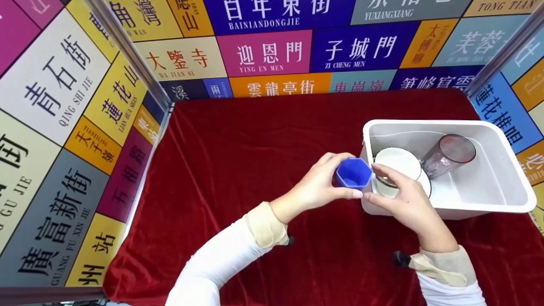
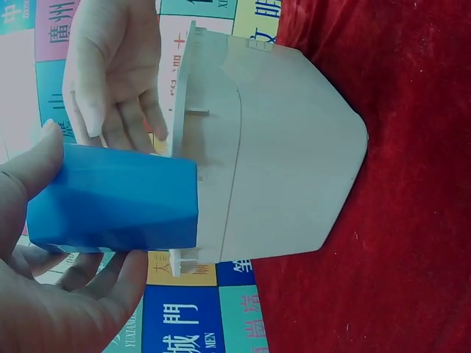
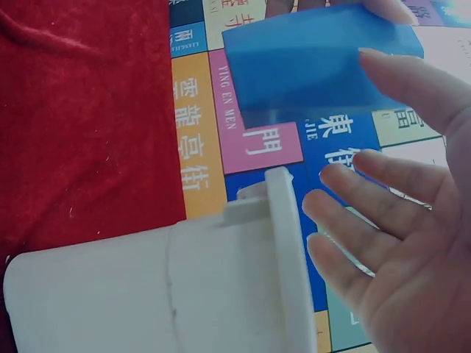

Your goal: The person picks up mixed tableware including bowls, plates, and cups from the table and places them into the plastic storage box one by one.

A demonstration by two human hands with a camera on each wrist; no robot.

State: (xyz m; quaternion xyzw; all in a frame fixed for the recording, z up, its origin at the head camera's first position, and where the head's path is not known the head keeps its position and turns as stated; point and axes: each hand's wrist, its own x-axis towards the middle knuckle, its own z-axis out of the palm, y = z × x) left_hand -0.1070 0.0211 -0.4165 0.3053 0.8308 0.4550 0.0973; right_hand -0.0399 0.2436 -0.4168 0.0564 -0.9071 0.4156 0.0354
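My left hand [image 1: 312,187] grips a blue hexagonal cup [image 1: 353,175], its open mouth facing up toward the head camera. In the left wrist view, the thumb and fingers hold the sides of the cup [image 2: 118,202] near one end. My right hand [image 1: 408,197] is just right of the cup, beside the near left corner of a white plastic bin [image 1: 516,187]. Its fingers look loosely extended in the right wrist view, with the thumb overlapping the cup [image 3: 309,70]; whether it touches the cup I cannot tell.
Inside the bin, a round white dish or cup [image 1: 399,159] sits at the left, partly hidden by my right hand. A purplish transparent glass [image 1: 444,159] leans beside it. Dark red cloth [image 1: 255,140] covers the table, and panels with Chinese lettering [image 1: 267,53] stand around it.
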